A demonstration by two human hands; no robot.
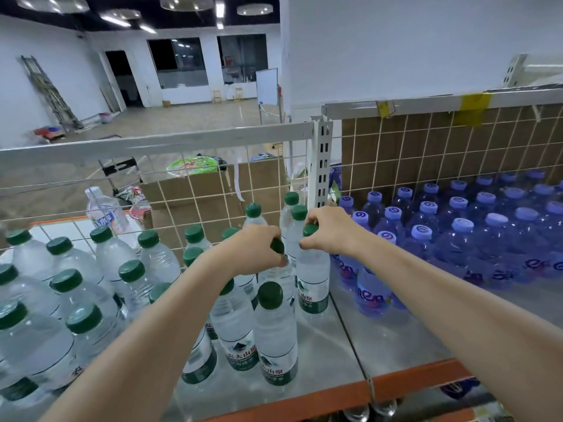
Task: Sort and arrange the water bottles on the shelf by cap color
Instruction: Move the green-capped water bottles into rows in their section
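Note:
Several clear bottles with green caps (269, 295) stand on the left section of the metal shelf (384, 339). Several blue-tinted bottles with pale blue caps (422, 233) fill the right section. My left hand (256, 248) grips the top of one green-capped bottle (277, 277) near the section divide. Just to its right, my right hand (330, 231) holds the cap of another green-capped bottle (313, 278). Both held bottles stand upright on the shelf, side by side.
A wire grid back panel (213, 190) rises behind the bottles, with a white slotted upright (321, 166) between the sections. Cardboard boxes (195, 193) and a white-capped bottle (105, 210) sit beyond the grid. The shelf's orange front rail (396, 388) runs along the near edge.

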